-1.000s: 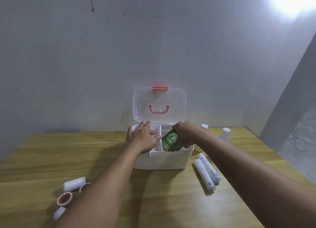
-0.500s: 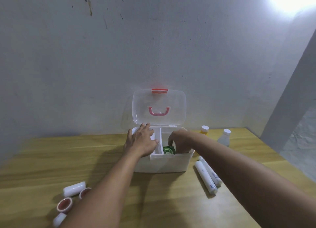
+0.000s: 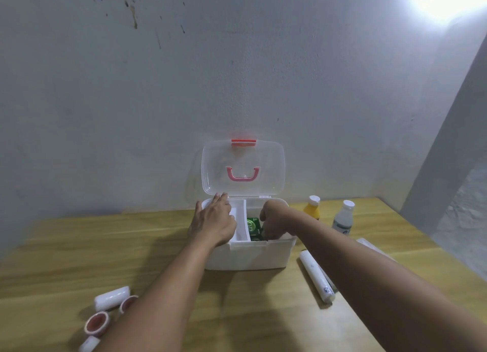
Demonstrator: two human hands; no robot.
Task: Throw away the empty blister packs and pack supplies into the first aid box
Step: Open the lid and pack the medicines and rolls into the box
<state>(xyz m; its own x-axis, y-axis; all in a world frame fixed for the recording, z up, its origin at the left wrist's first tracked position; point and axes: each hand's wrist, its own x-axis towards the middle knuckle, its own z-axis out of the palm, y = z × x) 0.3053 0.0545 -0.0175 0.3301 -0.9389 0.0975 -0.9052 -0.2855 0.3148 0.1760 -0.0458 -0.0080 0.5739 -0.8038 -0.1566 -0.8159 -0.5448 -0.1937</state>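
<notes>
Lying nearest on the worktop (image 3: pixel 79 249), at about 8 o'clock from the first aid box (image 3: pixel 247 254), are four small things: a white roll (image 3: pixel 112 297) on its side, two pink-cored tape rings (image 3: pixel 96 323), one half hidden by the left forearm, and a white piece (image 3: pixel 89 344) cut off by the frame's lower edge. At 4 o'clock from the box two long white tubes (image 3: pixel 316 279) lie side by side, touching; the dark print near their near ends is too small to read. The left hand (image 3: pixel 214 222) rests flat, fingers spread, over the box's left compartment and rim. The right hand (image 3: pixel 272 223) reaches down into the right compartment, fingers curled beside a green packet (image 3: pixel 253 226) with white lettering that looks like "Ob"; whether they pinch it cannot be told. At 2 o'clock stand two white-capped bottles, one orange (image 3: pixel 311 209), one clear (image 3: pixel 343 219) with a green label, unreadable. Behind, the clear lid (image 3: pixel 243 167) stands open against the wall, with one pink handle and one red latch.
</notes>
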